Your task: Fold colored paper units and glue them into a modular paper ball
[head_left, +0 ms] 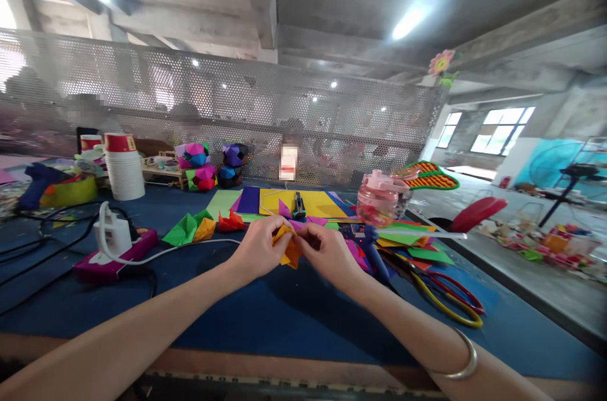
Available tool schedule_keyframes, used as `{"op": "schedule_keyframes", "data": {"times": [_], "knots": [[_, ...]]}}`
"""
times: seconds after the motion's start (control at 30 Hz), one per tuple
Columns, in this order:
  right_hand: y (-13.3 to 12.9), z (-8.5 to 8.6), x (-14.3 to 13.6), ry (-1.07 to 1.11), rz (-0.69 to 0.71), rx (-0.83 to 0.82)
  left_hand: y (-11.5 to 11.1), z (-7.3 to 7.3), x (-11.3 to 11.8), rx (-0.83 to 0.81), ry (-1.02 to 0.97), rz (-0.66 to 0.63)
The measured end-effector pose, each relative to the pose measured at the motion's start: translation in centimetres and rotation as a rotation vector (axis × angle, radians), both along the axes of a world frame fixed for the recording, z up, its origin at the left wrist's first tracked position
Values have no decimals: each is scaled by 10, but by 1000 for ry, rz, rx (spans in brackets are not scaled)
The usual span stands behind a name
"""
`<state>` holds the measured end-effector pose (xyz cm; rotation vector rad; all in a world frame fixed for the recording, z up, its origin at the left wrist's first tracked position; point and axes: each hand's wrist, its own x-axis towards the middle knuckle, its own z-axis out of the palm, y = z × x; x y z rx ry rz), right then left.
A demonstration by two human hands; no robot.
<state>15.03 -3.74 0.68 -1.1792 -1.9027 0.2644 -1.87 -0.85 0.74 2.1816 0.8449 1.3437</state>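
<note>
Both hands meet over the blue table (265, 312), pinching one folded orange paper piece (290, 249) between them. My left hand (260, 248) grips its left side with thumb and fingers. On the other side, my right hand (327, 252) holds its upper edge; a silver bangle (462, 360) circles that wrist. Just behind the hands lie folded green, orange and red paper pieces (202, 227) and flat coloured sheets (284, 202). The part of the orange piece under my fingers is hidden.
A white charger on a pink power strip (116, 249) with cables sits at left. A stack of paper cups (124, 167), paper balls (203, 167), a pink bottle (379, 198), a blue glue gun (372, 246) and scissors (446, 293) lie around. A perforated screen (237, 110) backs the table.
</note>
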Motion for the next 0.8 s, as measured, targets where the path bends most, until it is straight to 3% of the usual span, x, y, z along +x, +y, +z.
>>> {"op": "schedule_keyframes", "data": {"times": [0.33,0.53,0.67,0.8], "knots": [[-1,-5,0,12,14,-6,-4,-7,3,195,184,62],[-8,-6,-3,12,57,70,-10,-9,3,276,172,36],[-8,-5,-1,-33,62,169,-10,-7,4,217,120,33],[-3,-4,1,0,74,113,-4,-3,3,78,50,28]]}}
